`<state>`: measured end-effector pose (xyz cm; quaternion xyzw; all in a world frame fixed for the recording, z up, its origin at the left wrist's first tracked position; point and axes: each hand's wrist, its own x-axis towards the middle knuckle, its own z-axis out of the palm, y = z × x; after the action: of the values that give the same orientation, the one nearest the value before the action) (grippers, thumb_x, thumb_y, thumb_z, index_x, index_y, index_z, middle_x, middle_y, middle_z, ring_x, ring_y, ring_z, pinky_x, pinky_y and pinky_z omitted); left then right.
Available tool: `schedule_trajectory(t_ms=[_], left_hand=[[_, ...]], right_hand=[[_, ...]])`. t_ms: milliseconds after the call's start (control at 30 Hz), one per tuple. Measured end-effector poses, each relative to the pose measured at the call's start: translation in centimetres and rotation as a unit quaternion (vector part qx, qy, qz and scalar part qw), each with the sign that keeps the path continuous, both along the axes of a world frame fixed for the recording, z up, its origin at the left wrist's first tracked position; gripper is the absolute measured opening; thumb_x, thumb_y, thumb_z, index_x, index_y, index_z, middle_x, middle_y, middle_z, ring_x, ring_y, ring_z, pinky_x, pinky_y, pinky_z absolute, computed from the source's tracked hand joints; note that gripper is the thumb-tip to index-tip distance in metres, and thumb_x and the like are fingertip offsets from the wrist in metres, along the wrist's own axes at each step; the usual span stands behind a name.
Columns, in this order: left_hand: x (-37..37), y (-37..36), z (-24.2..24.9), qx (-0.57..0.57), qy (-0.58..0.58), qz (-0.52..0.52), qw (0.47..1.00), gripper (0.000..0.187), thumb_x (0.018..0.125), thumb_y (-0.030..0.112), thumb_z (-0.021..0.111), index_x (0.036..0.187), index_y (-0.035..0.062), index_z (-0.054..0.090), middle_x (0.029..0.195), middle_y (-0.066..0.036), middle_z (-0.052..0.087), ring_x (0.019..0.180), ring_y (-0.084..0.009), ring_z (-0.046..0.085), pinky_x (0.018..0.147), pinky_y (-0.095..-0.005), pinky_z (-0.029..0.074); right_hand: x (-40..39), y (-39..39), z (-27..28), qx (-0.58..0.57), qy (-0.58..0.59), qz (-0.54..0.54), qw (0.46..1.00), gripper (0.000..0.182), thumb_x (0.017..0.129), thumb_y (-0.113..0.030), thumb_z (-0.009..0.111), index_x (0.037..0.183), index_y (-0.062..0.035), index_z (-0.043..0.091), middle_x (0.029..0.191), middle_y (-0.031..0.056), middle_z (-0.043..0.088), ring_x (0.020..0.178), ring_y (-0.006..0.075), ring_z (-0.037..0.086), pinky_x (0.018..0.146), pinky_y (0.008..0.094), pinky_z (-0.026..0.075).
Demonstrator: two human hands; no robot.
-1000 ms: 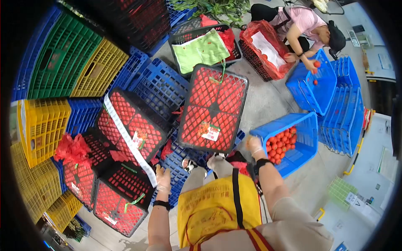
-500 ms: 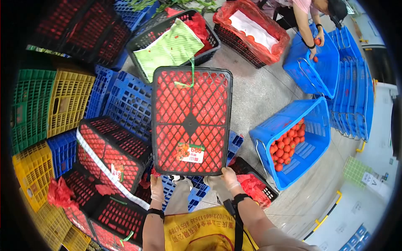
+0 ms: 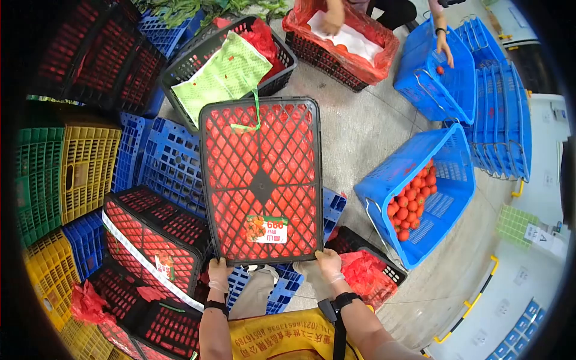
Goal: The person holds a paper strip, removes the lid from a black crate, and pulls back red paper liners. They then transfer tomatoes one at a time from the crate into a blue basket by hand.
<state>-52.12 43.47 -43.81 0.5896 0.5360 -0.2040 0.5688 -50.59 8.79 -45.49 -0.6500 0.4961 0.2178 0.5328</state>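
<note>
A black lidded crate (image 3: 288,201) is in front of me, with red plastic showing through its lattice lid. A label (image 3: 267,229) is on its near part, and a green tie (image 3: 257,114) hangs at its far edge. My left hand (image 3: 219,273) grips the crate's near left corner, fingers closed on the rim. At the near right corner my right hand (image 3: 328,264) holds the same rim. Both hands appear to wear thin clear gloves. What lies inside the crate is hidden by the lid and the red plastic.
Right of me, a tilted blue basket (image 3: 390,168) holds tomatoes (image 3: 411,201). Beyond it, another person's hand (image 3: 444,48) reaches into a second blue basket (image 3: 414,78); their other hand is over a red-lined crate (image 3: 336,66). Black crates (image 3: 150,234) and yellow crates (image 3: 90,168) stand left.
The black lidded crate has shifted slightly left and nearer in view, with both my hands still on it. The other person's one hand has moved from the blue basket to the red-lined crate.
</note>
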Motion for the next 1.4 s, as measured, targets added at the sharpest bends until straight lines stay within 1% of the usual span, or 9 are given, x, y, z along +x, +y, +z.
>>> schedule_trajectory(t_ms=[233, 400, 700, 767, 867, 933, 1067, 1233, 1400], left_hand=[[-1.0, 0.4, -1.6, 0.058, 0.002, -0.045, 0.997, 0.018, 0.089, 0.014, 0.049, 0.094, -0.0027, 0.044, 0.075, -0.012, 0.055, 0.054, -0.0187, 0.06, 0.046, -0.0273, 0.05], [-1.7, 0.7, -3.3, 0.049, 0.02, -0.045, 0.998, 0.017, 0.089, 0.014, 0.05, 0.093, -0.0015, 0.043, 0.073, -0.014, 0.057, 0.052, -0.0197, 0.061, 0.043, -0.0278, 0.05], [-2.5, 1.7, -2.1, 0.013, 0.022, 0.001, 1.0, 0.017, 0.083, 0.006, 0.053, 0.095, -0.004, 0.047, 0.067, -0.015, 0.057, 0.053, -0.0222, 0.061, 0.043, -0.027, 0.048], [-4.1, 3.3, -2.6, -0.023, -0.005, -0.031, 0.999, 0.037, 0.086, 0.02, 0.056, 0.113, -0.0036, 0.044, 0.087, -0.02, 0.06, 0.064, -0.0244, 0.063, 0.054, -0.0341, 0.052], [-1.7, 2.7, 2.3, -0.079, 0.112, 0.118, 0.983, 0.055, 0.088, 0.043, 0.054, 0.124, 0.0036, 0.042, 0.102, -0.017, 0.058, 0.081, -0.0256, 0.061, 0.07, -0.0425, 0.05], [1.2, 1.1, 5.7, -0.286, -0.058, 0.285, 0.913, 0.064, 0.087, 0.062, 0.045, 0.124, 0.0091, 0.045, 0.104, -0.011, 0.057, 0.091, -0.0255, 0.056, 0.078, -0.047, 0.045], [2.9, 0.5, 5.5, -0.119, -0.043, 0.188, 0.974, 0.022, 0.094, 0.028, 0.052, 0.104, 0.0087, 0.056, 0.084, -0.002, 0.05, 0.073, -0.0146, 0.049, 0.063, -0.033, 0.047], [2.8, 3.1, 12.8, -0.145, -0.117, 0.174, 0.967, 0.015, 0.092, 0.021, 0.057, 0.098, 0.0074, 0.056, 0.076, 0.0, 0.051, 0.065, -0.0127, 0.051, 0.057, -0.03, 0.047], [7.7, 4.3, 24.9, -0.118, -0.173, 0.181, 0.961, 0.012, 0.091, 0.013, 0.054, 0.099, 0.0044, 0.057, 0.077, 0.0, 0.056, 0.061, -0.0101, 0.052, 0.056, -0.0244, 0.044]], right_hand=[[-0.8, -0.4, -1.0, -0.065, -0.027, 0.056, 0.996, 0.009, 0.076, -0.01, 0.066, 0.077, -0.0019, 0.061, 0.066, -0.0034, 0.055, 0.054, 0.0059, 0.046, 0.047, 0.0251, 0.037], [1.4, 1.3, 6.2, -0.037, -0.041, 0.028, 0.998, 0.012, 0.076, -0.012, 0.065, 0.071, -0.0056, 0.056, 0.065, -0.004, 0.052, 0.057, 0.0059, 0.045, 0.049, 0.0253, 0.035], [3.7, 0.4, 8.9, 0.127, -0.03, 0.078, 0.988, 0.026, 0.088, -0.02, 0.061, 0.105, -0.0017, 0.057, 0.093, 0.0017, 0.06, 0.081, 0.0093, 0.053, 0.072, 0.0241, 0.044], [3.5, 0.5, 9.3, 0.147, -0.033, 0.097, 0.984, 0.03, 0.088, -0.022, 0.062, 0.109, -0.001, 0.056, 0.096, 0.0021, 0.061, 0.083, 0.0095, 0.054, 0.075, 0.0237, 0.043], [6.5, 2.1, 15.6, 0.18, -0.039, 0.033, 0.982, 0.022, 0.088, -0.02, 0.064, 0.099, -0.0023, 0.06, 0.087, -0.001, 0.059, 0.078, 0.0067, 0.052, 0.068, 0.0234, 0.043], [8.1, 2.1, 18.2, 0.205, 0.026, 0.03, 0.978, 0.019, 0.088, -0.018, 0.063, 0.099, -0.0022, 0.061, 0.089, -0.0011, 0.06, 0.079, 0.0062, 0.052, 0.069, 0.0224, 0.042], [6.9, 2.2, 20.0, 0.202, -0.03, 0.119, 0.972, 0.017, 0.087, -0.012, 0.062, 0.101, -0.0031, 0.061, 0.091, -0.0014, 0.059, 0.08, 0.0068, 0.053, 0.071, 0.023, 0.043], [7.7, 1.3, 21.8, 0.359, 0.016, -0.026, 0.933, 0.021, 0.085, -0.006, 0.06, 0.107, -0.0047, 0.058, 0.094, 0.0036, 0.06, 0.083, 0.0135, 0.059, 0.074, 0.0276, 0.046], [10.3, 4.5, 31.1, 0.356, 0.036, -0.031, 0.933, 0.023, 0.086, -0.006, 0.055, 0.108, -0.0016, 0.057, 0.095, 0.0072, 0.061, 0.085, 0.0174, 0.06, 0.078, 0.0312, 0.047]])
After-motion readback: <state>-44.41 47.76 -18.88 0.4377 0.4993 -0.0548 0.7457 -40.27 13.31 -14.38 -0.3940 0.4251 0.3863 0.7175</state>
